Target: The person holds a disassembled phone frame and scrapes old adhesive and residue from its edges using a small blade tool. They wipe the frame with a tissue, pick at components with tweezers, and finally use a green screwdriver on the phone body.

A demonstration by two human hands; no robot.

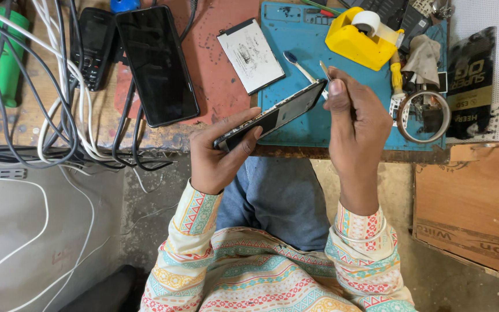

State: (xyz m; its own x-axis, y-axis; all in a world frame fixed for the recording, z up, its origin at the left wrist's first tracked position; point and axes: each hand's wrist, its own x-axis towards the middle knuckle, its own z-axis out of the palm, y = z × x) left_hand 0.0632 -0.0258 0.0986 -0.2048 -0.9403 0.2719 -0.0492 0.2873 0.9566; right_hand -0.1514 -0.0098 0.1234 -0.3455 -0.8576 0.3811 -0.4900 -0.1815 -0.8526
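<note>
Glossy black slab phone (pixel 272 115) in left hand's (pixel 218 156) closed grip, right hand (pixel 356 124) pinching thin metal tool (pixel 325 70).

We have a single view, from a camera worn on the head, looking steeply down over our own chest and lap. It faces forward and down, so the patterned sleeves (pixel 272 271) fill the near bottom edge and the worktop (pixel 215 75) runs across the far top. The hands sit close, near the middle of the frame. To the left we see down past the worktop edge to the floor (pixel 24 231); to the right, a cardboard sheet (pixel 475 202).
</note>
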